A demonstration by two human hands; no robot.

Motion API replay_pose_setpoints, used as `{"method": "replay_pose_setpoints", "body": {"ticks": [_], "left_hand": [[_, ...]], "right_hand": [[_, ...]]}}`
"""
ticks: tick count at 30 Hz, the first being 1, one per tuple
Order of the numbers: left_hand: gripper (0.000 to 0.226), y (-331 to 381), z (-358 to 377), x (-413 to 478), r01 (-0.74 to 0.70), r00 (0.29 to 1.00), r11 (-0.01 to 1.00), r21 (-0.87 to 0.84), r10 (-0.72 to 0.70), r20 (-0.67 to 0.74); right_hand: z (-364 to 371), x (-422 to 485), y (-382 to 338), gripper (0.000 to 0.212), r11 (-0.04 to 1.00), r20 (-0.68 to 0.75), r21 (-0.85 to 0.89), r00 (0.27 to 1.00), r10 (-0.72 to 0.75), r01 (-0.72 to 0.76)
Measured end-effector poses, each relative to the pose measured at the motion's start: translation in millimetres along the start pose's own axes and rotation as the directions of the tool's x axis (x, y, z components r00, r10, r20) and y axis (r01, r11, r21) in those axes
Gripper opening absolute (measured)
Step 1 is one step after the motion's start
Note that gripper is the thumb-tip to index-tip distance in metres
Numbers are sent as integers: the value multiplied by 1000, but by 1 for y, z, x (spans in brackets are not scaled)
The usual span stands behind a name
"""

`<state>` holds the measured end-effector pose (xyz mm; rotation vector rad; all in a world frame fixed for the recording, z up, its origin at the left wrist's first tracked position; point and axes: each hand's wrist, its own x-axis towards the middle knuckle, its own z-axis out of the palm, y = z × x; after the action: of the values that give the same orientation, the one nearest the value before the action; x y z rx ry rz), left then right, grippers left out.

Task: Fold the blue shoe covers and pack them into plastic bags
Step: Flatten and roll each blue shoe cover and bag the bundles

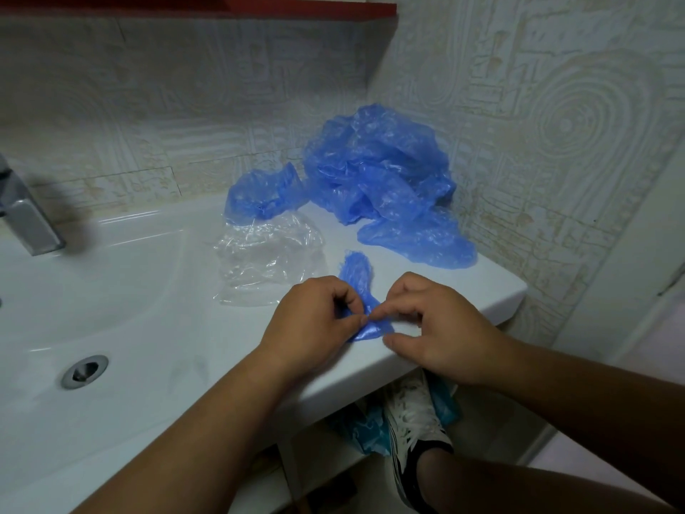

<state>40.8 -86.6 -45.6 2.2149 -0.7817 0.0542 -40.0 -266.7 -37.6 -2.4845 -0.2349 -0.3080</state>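
A narrow, bunched blue shoe cover [357, 280] lies on the white sink ledge [493, 287], its near end between my hands. My left hand [315, 324] pinches that end with thumb and fingers curled. My right hand [433, 324] pinches the same end from the right, fingertips meeting the left hand's. A large heap of loose blue shoe covers [381, 172] sits against the wall behind. A clear plastic bag [267, 257] lies crumpled left of the cover, with several blue covers [259, 196] in its far end.
The white basin [92, 298] with its drain [84, 370] fills the left, a metal tap [26, 213] at its far left. Patterned tiled walls stand behind and right. Below the ledge edge are a foot in a sneaker [415, 421] and blue covers [363, 428] on the floor.
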Motion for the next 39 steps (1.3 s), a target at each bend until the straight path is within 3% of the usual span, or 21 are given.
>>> {"method": "replay_pose_setpoints", "body": {"ticks": [5, 11, 14, 16, 21, 26, 30, 33, 37, 39], "left_hand": [[16, 0, -2, -3, -74, 996, 997, -29, 76, 51], [18, 3, -10, -15, -66, 994, 992, -109, 74, 75], [26, 2, -9, -22, -144, 984, 988, -62, 149, 94], [27, 2, -8, -23, -144, 984, 989, -26, 146, 98], [42, 5, -11, -20, -84, 993, 988, -128, 94, 71], [9, 8, -3, -16, 10, 1000, 1000, 5, -10, -5], [22, 7, 0, -14, -16, 999, 999, 35, 18, -43], [18, 7, 1, -13, -36, 999, 996, 78, 39, -36], [16, 6, 0, -15, -79, 997, 994, 77, 80, -5], [20, 8, -4, -17, -93, 995, 995, 34, 92, 40]], "right_hand": [[2, 4, -2, 28, 995, 25, -98, 1000, -19, 22], [-4, 3, -6, 7, 997, 75, -79, 997, -12, 18], [-8, 1, -10, 22, 998, 127, -51, 991, 37, -31], [-8, 2, -12, 22, 995, 134, -50, 987, 87, -81], [-1, 8, -13, 18, 983, 39, -91, 986, 162, -158], [6, 13, -14, 17, 963, -40, -195, 983, 181, -185], [6, 11, -10, 14, 986, -112, -94, 986, 124, -134], [-1, 6, -5, 10, 998, -14, -34, 998, 55, -55], [-6, 3, -2, 31, 996, 76, -84, 996, 47, -41], [-7, 5, -4, 28, 995, 91, -93, 995, 33, -24]]}}
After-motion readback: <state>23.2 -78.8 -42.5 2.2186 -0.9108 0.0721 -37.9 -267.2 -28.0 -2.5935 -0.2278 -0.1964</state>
